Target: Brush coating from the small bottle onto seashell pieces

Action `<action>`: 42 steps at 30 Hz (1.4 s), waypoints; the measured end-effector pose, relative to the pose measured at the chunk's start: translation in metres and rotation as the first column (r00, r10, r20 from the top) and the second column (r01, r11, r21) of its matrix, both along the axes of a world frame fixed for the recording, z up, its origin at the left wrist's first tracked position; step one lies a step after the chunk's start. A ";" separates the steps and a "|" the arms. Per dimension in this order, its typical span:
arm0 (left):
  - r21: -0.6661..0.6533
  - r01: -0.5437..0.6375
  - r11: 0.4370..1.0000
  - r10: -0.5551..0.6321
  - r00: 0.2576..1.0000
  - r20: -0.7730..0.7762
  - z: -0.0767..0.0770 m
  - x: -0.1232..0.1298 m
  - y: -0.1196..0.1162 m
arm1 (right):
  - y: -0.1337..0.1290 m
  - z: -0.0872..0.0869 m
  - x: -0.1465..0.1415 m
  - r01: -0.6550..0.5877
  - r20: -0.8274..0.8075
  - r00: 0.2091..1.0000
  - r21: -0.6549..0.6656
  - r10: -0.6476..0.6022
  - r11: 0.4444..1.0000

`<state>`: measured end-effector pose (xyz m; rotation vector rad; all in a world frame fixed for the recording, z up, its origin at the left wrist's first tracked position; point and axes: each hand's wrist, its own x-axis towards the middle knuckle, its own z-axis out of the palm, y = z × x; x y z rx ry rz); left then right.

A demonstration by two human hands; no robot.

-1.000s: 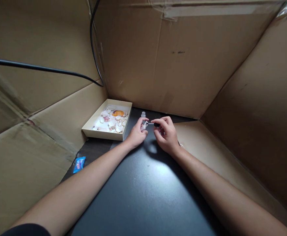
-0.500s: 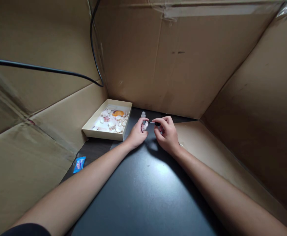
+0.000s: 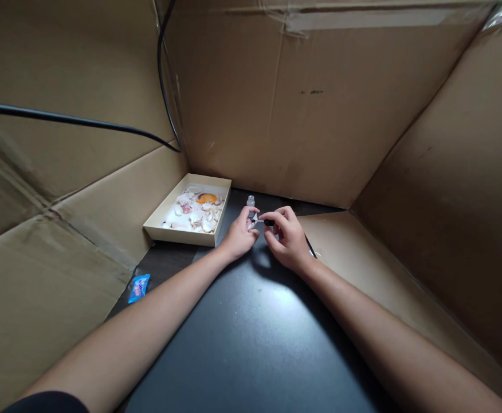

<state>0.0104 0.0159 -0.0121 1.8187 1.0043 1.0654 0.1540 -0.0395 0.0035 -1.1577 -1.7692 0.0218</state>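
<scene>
Over the far part of the dark desk [image 3: 242,344], two bare hands meet, and it's close work! The left hand [image 3: 239,237] has a small whitish piece [image 3: 254,224], perhaps a shell, pinched between thumb and forefinger. Across from it, the right hand [image 3: 291,242] pinches a slim black-handled applicator [image 3: 269,222], its pale shaft running level towards the left fingertips, and its dark tip is right at the piece; whether it actually touches, I cannot tell at this size. So the step in hand looks like fine brush or applicator work on that one piece. Just beyond the left fingers, a little clear bottle [image 3: 250,201] stands upright, its neck apparently uncapped. Over on the left, a shallow cream tray [image 3: 182,236] carries a spread of pale shells [image 3: 196,217] and one bright orange one [image 3: 207,198]; nearer the left forearm lies a blue packet [image 3: 138,288]. What does the next move call for? A steady left pinch, I'd judge, and small, light strokes from the right fingertips, with care that the tip doesn't skid off onto the skin or nudge that bottle.
</scene>
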 end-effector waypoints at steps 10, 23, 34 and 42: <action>0.012 -0.003 1.000 0.004 0.999 -0.054 0.001 0.000 -0.002 | 0.001 0.000 0.000 0.019 0.009 1.000 -0.006 -0.019 1.000; -0.003 -0.009 1.000 0.009 0.998 -0.057 0.003 0.000 -0.003 | 0.001 0.000 0.000 0.042 -0.029 0.999 0.016 -0.041 0.999; 0.004 0.007 1.000 -0.007 1.000 -0.027 0.003 0.000 -0.003 | 0.002 0.000 0.001 0.014 -0.010 1.000 -0.009 -0.015 1.000; -0.019 0.016 1.000 -0.015 0.999 0.034 -0.002 0.001 -0.001 | 0.003 -0.002 0.002 0.031 -0.047 0.998 -0.008 -0.032 0.999</action>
